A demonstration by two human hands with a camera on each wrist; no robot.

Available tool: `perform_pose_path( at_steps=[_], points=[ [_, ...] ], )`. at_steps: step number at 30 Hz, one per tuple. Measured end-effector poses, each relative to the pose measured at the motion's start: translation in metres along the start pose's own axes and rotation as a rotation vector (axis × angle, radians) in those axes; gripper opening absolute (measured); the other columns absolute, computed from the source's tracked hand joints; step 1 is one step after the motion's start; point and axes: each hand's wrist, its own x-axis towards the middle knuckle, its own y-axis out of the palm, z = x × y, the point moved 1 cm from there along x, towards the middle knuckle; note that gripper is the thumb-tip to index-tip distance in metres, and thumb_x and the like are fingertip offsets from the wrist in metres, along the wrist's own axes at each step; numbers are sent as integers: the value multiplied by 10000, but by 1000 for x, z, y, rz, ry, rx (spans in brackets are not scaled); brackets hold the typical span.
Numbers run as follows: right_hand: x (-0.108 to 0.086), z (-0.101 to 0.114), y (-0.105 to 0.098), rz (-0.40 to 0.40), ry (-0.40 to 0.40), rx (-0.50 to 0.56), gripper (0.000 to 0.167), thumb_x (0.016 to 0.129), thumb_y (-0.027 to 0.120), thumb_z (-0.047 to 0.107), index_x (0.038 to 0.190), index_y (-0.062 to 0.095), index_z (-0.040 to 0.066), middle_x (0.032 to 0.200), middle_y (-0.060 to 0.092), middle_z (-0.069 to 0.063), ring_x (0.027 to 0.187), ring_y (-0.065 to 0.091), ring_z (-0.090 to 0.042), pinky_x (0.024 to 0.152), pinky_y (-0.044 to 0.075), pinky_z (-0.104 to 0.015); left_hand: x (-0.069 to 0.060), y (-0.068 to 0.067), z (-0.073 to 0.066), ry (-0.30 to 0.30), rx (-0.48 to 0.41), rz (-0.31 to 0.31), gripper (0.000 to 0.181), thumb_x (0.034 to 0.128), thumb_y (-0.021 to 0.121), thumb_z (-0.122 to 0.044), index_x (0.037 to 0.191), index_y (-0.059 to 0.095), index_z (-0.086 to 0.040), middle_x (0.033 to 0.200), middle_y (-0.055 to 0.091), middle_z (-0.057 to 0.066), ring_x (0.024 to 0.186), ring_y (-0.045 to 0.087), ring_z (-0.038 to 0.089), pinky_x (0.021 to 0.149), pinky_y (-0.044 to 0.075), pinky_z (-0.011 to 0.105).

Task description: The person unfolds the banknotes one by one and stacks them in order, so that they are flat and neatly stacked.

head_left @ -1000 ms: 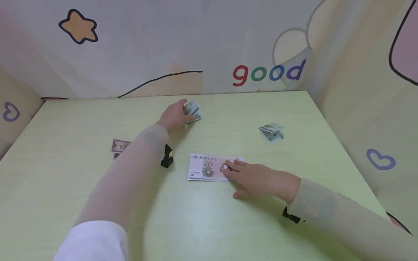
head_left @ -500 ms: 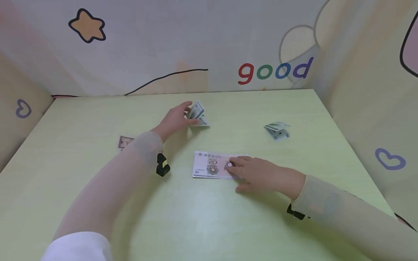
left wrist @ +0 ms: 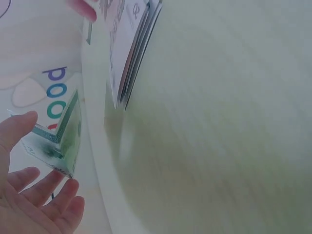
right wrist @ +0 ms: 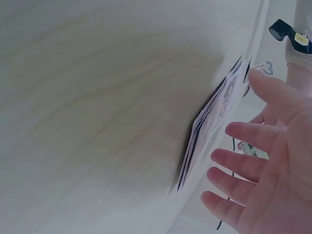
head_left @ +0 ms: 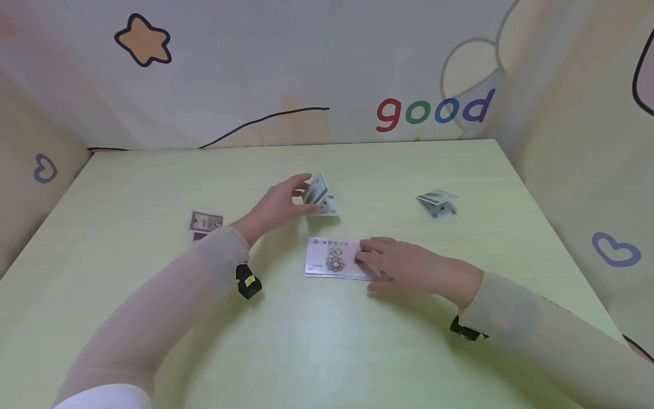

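In the head view my left hand [head_left: 278, 205] holds a folded green play banknote [head_left: 321, 196] loosely between thumb and fingers, just above the table. The left wrist view shows the thumb over one face of this creased green note [left wrist: 61, 136] and fingertips at its lower corner. My right hand [head_left: 409, 270] lies over the right part of a stack of pinkish play banknotes [head_left: 327, 264] marked 20. Its fingers are fairly straight in the right wrist view, near the layered edge of the stack [right wrist: 209, 122]; contact is hard to tell.
Another folded green note [head_left: 437, 204] stands half-open at the right. Brownish notes [head_left: 206, 221] lie at the left, partly behind the left forearm. A printed cloth wall [head_left: 245, 74] rises behind the pale green table [head_left: 286, 341].
My left hand has brought the folded green note nearer to the stack, towards me. The right hand stays over the stack, shifting slightly. The head view has swung a little left.
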Motion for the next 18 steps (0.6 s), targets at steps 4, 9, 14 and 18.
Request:
perform_pose_path(
  at_steps=[4,9,14,18],
  points=[
    [0,-1,-2,-20,1,-12,685,888,596,431,1407,394,32,1457,333,-182,1335,296,-345,1059,274,-469,-10,2,-1,19,-28,6,756,830,718,-274,1452,317,-120,1364,472,98,1233,453,260,1009,363,395],
    [1,-3,-2,-67,35,-8,642,891,600,418,1389,427,52,1452,353,-156,1327,322,-316,1045,307,-449,-18,7,-5,30,-39,28,756,830,718,-271,1454,316,-129,1375,465,93,1241,448,264,1009,363,411],
    [4,-4,-6,-152,147,121,614,898,595,399,1396,432,79,1451,374,-104,1322,336,-286,1013,348,-465,-27,13,-8,36,-92,54,753,827,721,-262,1449,326,-109,1385,455,96,1243,447,276,1001,371,419],
    [5,-6,-9,-221,219,270,658,889,605,415,1423,391,94,1461,356,-95,1333,317,-288,1028,318,-487,-32,17,-9,46,-161,75,726,836,713,-251,1441,342,-98,1394,445,96,1241,449,282,994,381,417]
  ],
)
